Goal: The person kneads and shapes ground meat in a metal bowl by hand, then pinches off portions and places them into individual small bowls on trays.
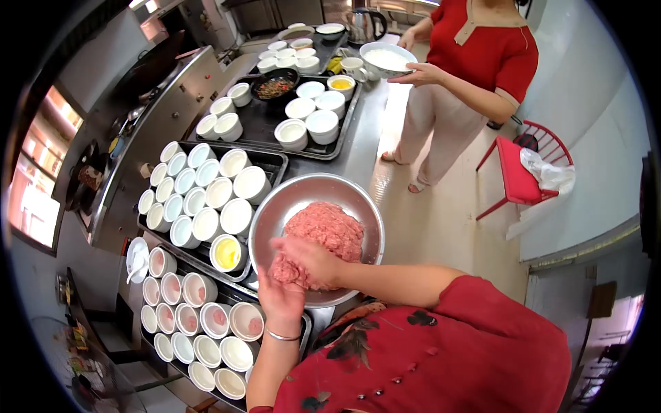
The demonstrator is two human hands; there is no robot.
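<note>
A wide steel bowl (pixel 372 206) holds a large mound of pink ground meat (pixel 327 227). Over its near left side, my left hand (pixel 281 297), with a bangle at the wrist, is cupped palm up against a smaller lump of ground meat (pixel 284 270). My right hand (pixel 313 261) lies across the top of that lump, fingers bent over it, so the meat sits between both hands. Part of the lump is hidden by the right hand. Left of the bowl, a white ramekin (pixel 227 253) contains yellow egg.
A baking tray (pixel 279 165) of white ramekins stands left of the bowl; several in a nearer tray (pixel 305 330) hold meat. Farther back, another tray (pixel 330 153) carries ramekins and a black pan (pixel 275 86). Across the table, a person in red holds a white bowl (pixel 385 58).
</note>
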